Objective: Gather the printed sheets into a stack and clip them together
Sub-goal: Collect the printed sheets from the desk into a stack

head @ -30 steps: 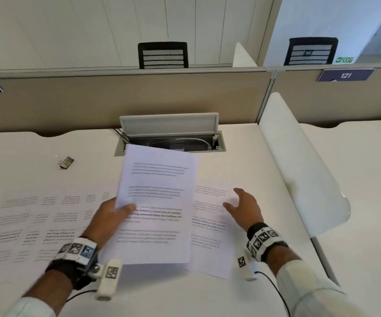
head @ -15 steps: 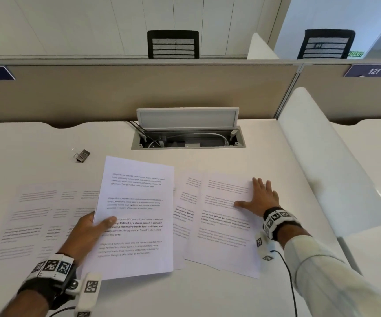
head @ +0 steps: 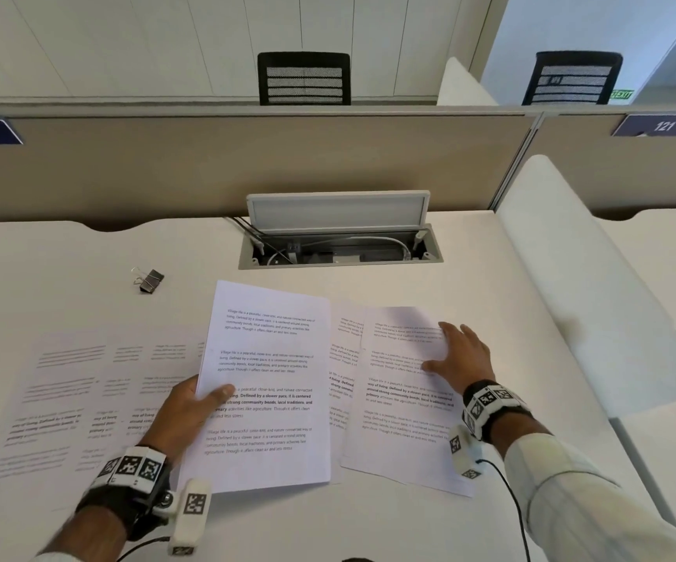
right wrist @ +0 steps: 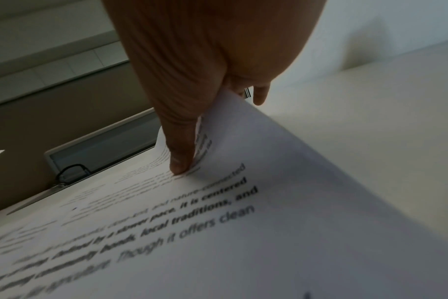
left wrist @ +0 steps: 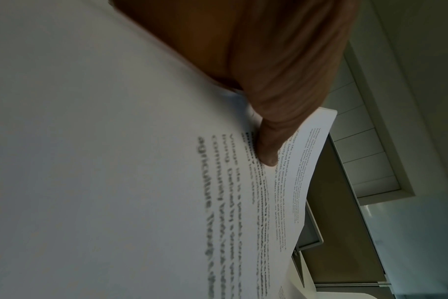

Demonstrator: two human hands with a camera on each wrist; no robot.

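Printed sheets lie spread over the white desk (head: 44,269). My left hand (head: 190,407) pinches the left edge of one sheet (head: 271,358), thumb on top; the left wrist view shows the thumb (left wrist: 269,151) on that sheet's print (left wrist: 115,161). My right hand (head: 462,354) is at the right edge of the rightmost sheet (head: 401,419). In the right wrist view that sheet (right wrist: 243,242) curls up between thumb (right wrist: 182,161) and fingers. Another sheet (head: 344,358) peeks out between the two. More sheets (head: 85,391) lie flat at the left. A black binder clip (head: 149,280) sits far left.
An open cable box with its raised lid (head: 338,212) is set in the desk behind the sheets. A white curved divider (head: 596,298) bounds the desk on the right. A beige partition (head: 206,168) runs along the back.
My left hand has lowered its sheet closer to the desk. My right hand came down on the rightmost sheet, and that sheet's right edge now lifts.
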